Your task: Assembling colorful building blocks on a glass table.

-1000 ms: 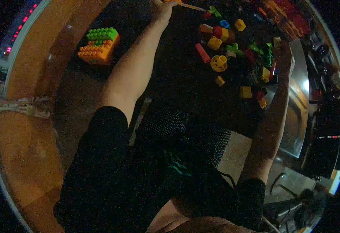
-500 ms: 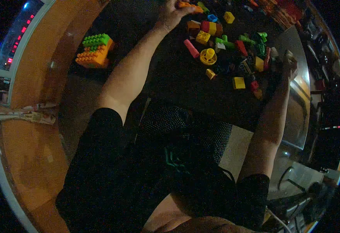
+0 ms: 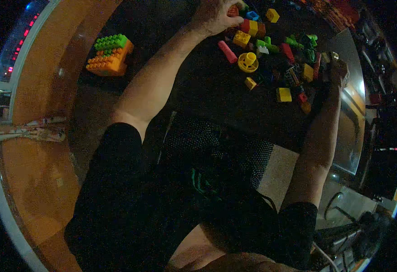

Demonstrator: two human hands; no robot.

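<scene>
At the far edge of the view, my left hand (image 3: 214, 19) curls its thumb and fingers round an orange toy block (image 3: 233, 10). Close by lie a blue piece (image 3: 252, 16), a red-and-yellow block row (image 3: 251, 28) and a yellow studded block (image 3: 241, 39). My right hand (image 3: 340, 74) is at the right side of the toy pile, its fingers bent and dim. A small pale shape (image 3: 333, 55) shows at its fingertips; its kind is unclear. A yellow block (image 3: 307, 72) and a red stick-like piece (image 3: 317, 61) lie beside that hand.
A green-and-orange studded block stack (image 3: 110, 55) stands at the left of the dark surface (image 3: 198, 86). Between my hands are a pink cylinder (image 3: 227, 51), a yellow wheel-shaped piece (image 3: 248, 62) and a yellow block (image 3: 283, 94). A shiny panel (image 3: 350, 122) borders the right.
My left hand has shifted slightly right and nearer, its fingers now curled round the orange block. My right hand has barely moved. The whole view has shifted a little.
</scene>
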